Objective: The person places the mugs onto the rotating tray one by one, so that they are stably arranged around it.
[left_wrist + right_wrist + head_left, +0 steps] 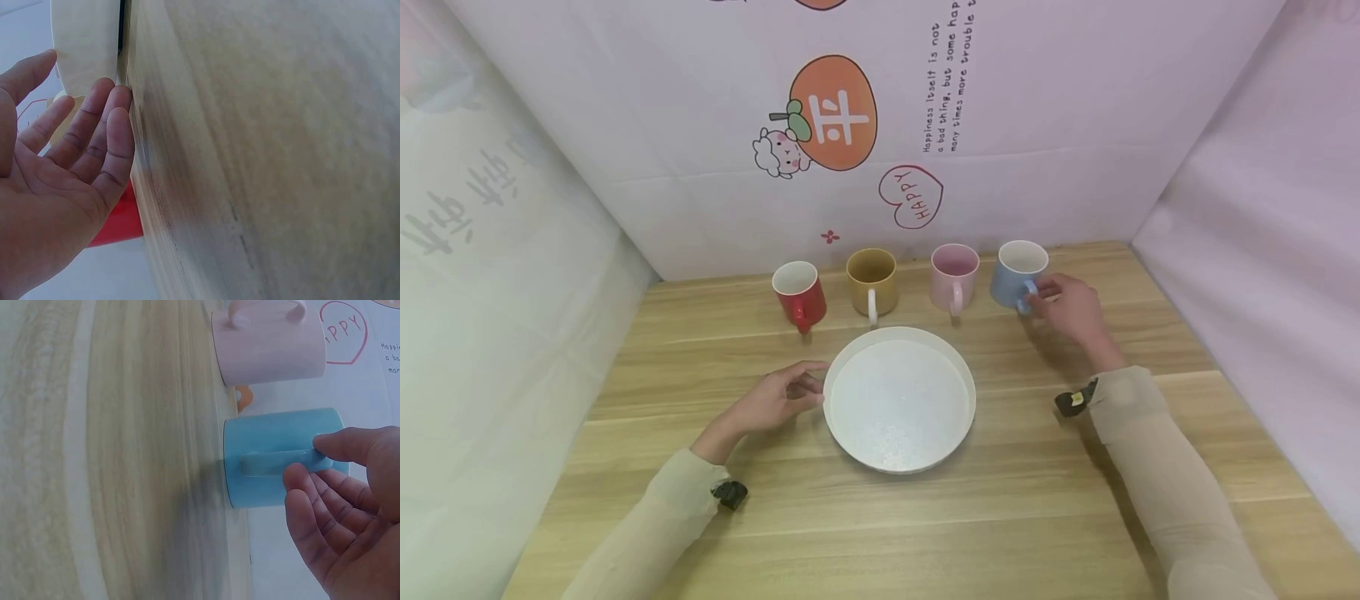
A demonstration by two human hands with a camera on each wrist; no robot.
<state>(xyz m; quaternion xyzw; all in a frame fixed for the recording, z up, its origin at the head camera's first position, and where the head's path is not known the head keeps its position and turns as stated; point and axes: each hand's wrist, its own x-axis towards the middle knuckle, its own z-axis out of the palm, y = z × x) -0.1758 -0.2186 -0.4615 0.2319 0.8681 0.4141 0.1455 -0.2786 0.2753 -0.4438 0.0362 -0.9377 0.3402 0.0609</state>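
Right hand [1070,308] is pinching the handle of the blue mug [1017,272], far right in the mug row at the back of the surface [1015,500]; left hand [775,400] is relaxed, fingers loosely spread, fingertips touching the white round tray [899,402].

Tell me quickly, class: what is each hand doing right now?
Left hand: open, fingertips at the white tray rim, holding nothing.
Right hand: fingers pinching the blue mug handle.

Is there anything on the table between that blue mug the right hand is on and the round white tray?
Nothing visible: only bare wooden table lies between the blue ceramic mug at the right hand and the round white tray.
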